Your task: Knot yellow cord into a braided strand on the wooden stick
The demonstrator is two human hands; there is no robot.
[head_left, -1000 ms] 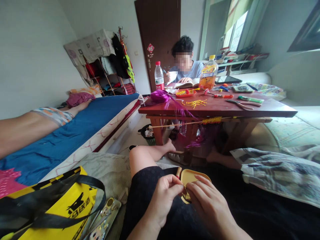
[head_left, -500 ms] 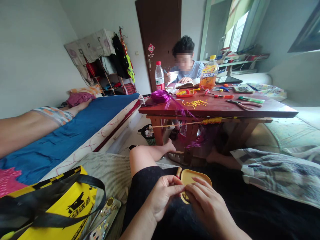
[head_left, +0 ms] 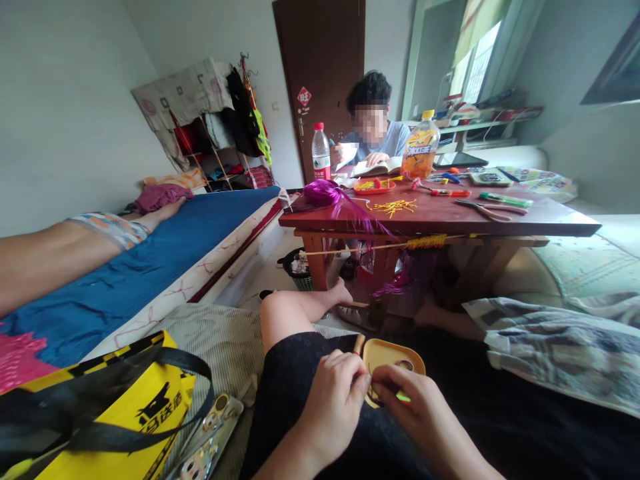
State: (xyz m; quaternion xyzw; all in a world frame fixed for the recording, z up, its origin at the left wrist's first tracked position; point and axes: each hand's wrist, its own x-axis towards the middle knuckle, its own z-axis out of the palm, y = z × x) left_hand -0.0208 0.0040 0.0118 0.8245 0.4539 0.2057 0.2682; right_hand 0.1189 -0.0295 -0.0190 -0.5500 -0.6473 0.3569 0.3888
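Observation:
Above my lap, my left hand [head_left: 337, 393] and my right hand [head_left: 415, 400] are both closed, thumb and fingertips pinched and close together. Whatever the left fingertips hold is too small or hidden to name. Beneath the right hand's fingers a small bright green piece [head_left: 403, 397] shows; I cannot tell whether it is gripped. Behind and under the hands rests a shallow yellow tray [head_left: 383, 348], with a round metallic item [head_left: 404, 365] inside it, partly covered by the right hand. A short tan and red stick [head_left: 359, 343] lies at the tray's left edge.
A red-brown table [head_left: 550, 223] stands ahead, bearing pliers [head_left: 483, 208], yellow stems [head_left: 395, 208], purple strands [head_left: 325, 193] and bottles. Across it a person [head_left: 395, 140] sits with an open book. Another person lies on the blue bed [head_left: 215, 220]. At left sits a yellow bag [head_left: 125, 413].
My left hand has turned so its back faces up. My right hand's fingers have curled inward, uncovering the green piece and the tray's round item. The view has shifted slightly.

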